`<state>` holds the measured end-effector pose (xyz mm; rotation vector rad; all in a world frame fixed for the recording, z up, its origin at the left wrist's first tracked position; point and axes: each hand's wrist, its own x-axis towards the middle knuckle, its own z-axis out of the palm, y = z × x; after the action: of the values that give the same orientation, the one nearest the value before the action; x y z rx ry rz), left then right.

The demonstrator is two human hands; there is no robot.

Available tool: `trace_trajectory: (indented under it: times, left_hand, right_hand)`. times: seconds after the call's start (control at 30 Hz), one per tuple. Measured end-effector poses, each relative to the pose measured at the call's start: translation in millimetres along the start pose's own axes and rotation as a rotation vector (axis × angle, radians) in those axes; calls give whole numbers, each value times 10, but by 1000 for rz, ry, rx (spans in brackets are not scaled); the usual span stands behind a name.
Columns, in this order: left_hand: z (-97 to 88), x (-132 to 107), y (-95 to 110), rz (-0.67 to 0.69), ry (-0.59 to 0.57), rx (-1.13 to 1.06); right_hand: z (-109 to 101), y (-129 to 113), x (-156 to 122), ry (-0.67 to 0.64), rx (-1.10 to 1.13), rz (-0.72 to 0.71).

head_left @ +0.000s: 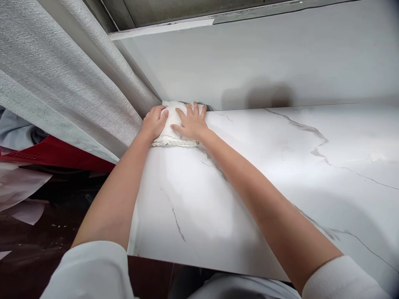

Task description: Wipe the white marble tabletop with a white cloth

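Note:
A folded white cloth (171,124) with a wavy edge lies in the far left corner of a white marble-patterned countertop (249,174). My left hand (154,121) presses on its left side with the fingers curled over the cloth. My right hand (190,120) lies flat on its right side, fingers stretched out and slightly apart. Both forearms reach forward across the counter, white sleeves pushed up near the elbows.
A grey textured curtain (62,83) hangs at the left, touching the counter's corner. A pale grey wall (264,58) rises behind the counter. Below left are a red object (56,153), pale sheets (18,187) and a dark floor (37,236).

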<state>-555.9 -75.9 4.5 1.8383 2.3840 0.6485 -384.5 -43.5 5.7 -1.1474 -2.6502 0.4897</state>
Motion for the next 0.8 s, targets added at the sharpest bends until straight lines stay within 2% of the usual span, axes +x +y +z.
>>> trace_trajectory:
  times: [0.23,0.4,0.67,0.8]
  left_hand:
    - [-57,3,-173,-11,-7,37]
    - [-104,-127,-280,53,-18,67]
    - [-193,-605,-481,192,15,131]
    - [-320,-937,-505,260,-46,133]
  right_hand:
    - [52,-171,41,-3,5,-5]
    - [108,-302,-93,-10,-7,-47]
    - [216,-581,-472,-9,-20,-107]
    - [257,-751,-724,-18,-13,-133]
